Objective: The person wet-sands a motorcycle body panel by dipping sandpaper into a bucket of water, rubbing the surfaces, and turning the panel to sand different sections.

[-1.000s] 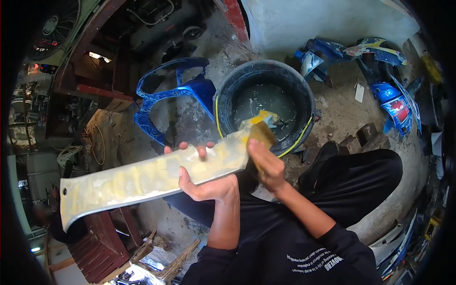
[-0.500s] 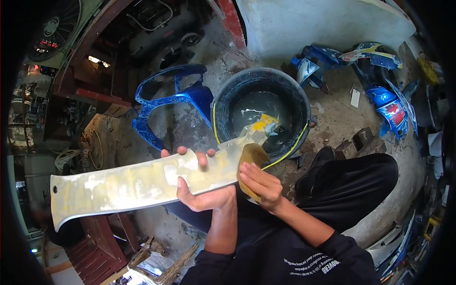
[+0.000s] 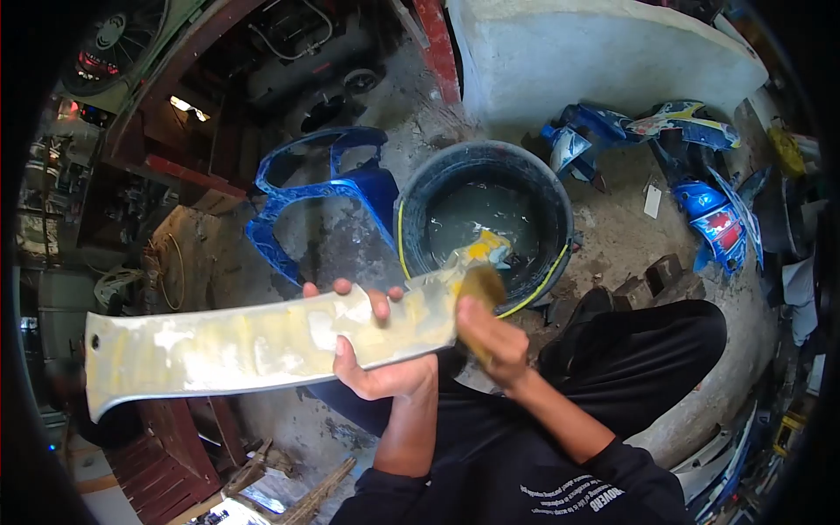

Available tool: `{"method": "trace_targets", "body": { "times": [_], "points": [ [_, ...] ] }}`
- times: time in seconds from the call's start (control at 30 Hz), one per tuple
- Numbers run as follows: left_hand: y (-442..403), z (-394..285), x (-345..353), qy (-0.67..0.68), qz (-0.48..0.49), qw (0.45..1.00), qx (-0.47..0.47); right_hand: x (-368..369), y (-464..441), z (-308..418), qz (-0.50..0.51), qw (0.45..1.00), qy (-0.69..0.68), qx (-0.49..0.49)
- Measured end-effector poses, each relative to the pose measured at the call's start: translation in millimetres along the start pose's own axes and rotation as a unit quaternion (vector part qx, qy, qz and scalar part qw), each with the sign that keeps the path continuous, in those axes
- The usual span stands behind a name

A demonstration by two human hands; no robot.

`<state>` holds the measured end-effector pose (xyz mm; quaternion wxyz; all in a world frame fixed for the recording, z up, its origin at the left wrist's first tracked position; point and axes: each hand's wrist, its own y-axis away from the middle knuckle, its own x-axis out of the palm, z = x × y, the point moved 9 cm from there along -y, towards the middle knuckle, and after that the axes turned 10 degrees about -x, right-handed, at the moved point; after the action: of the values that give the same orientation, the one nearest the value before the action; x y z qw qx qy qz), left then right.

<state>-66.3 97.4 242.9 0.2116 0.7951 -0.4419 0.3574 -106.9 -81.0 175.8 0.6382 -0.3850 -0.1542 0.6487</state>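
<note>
A long panel point(image 3: 236, 341), patchy yellow, white and grey, lies across the view with its right end over a bucket. My left hand point(image 3: 376, 350) grips it near the middle, thumb at the lower edge and fingertips over the upper edge. In my right hand point(image 3: 494, 337) is a brown sanding sheet point(image 3: 481, 293), pressed against the panel's right end and slightly blurred. Behind that end, the dark bucket point(image 3: 560, 188) with a yellow-green handle holds cloudy water. A yellow and light blue piece point(image 3: 487, 247) shows at the panel's tip, over the bucket.
A blue plastic frame point(image 3: 376, 197) lies on the floor left of the bucket. Blue fairing parts point(image 3: 700, 199) and a white tag point(image 3: 652, 200) lie to the right. Bricks point(image 3: 663, 273) sit beyond my bent leg. Red wooden slats point(image 3: 166, 451) are at the lower left.
The sanding sheet has shifted along the panel's right end, first down and left, then back up and right. The panel's left end sits a little further left and higher than at first.
</note>
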Motion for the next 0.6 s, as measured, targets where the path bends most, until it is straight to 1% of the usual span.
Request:
{"method": "trace_targets", "body": {
  "times": [0.03, 0.07, 0.13, 0.17, 0.2, 0.27, 0.3, 0.33, 0.4, 0.43, 0.47, 0.53, 0.6],
  "points": [
    [-1, 1, 1, -0.005, 0.004, 1.000, -0.001, 0, -12, 22, 0.003, 1.000, -0.020, -0.013],
    [0, 3, -1, -0.003, -0.002, 1.000, 0.000, 3, -7, 20, 0.006, 1.000, -0.014, -0.016],
    [-2, 4, -8, -0.028, -0.044, 0.999, 0.002, 5, 2, -15, -0.006, 0.997, 0.035, 0.064],
    [-2, 4, -11, -0.020, -0.045, 0.999, 0.006, 4, 1, -24, -0.008, 0.997, 0.033, 0.070],
    [-3, 2, -9, -0.019, -0.043, 0.999, 0.009, 3, -3, -19, -0.009, 0.997, 0.032, 0.065],
    [-2, -1, -1, 0.008, -0.003, 1.000, 0.004, 4, -11, 21, 0.019, 0.999, -0.011, -0.039],
    [-3, 0, 0, 0.004, -0.013, 1.000, -0.010, 3, -15, 23, 0.018, 0.999, -0.019, -0.035],
    [-2, 1, -2, 0.004, -0.010, 1.000, -0.011, 5, -5, 7, 0.009, 1.000, 0.015, -0.018],
    [-2, 2, -8, -0.013, -0.037, 0.999, 0.014, 2, -1, -38, 0.015, 0.994, 0.043, 0.101],
    [-1, -2, -4, -0.010, -0.014, 1.000, 0.018, -2, -4, -43, 0.021, 0.993, 0.041, 0.110],
    [-6, -1, -5, -0.010, -0.010, 1.000, 0.021, 0, -2, -37, 0.018, 0.993, 0.040, 0.106],
    [-3, -4, 2, 0.010, 0.022, 1.000, 0.009, 0, -11, 11, 0.007, 0.999, -0.010, 0.043],
    [-2, -2, 1, 0.012, 0.011, 1.000, 0.004, 3, -6, 2, 0.008, 0.999, -0.005, 0.030]
  ]
}}
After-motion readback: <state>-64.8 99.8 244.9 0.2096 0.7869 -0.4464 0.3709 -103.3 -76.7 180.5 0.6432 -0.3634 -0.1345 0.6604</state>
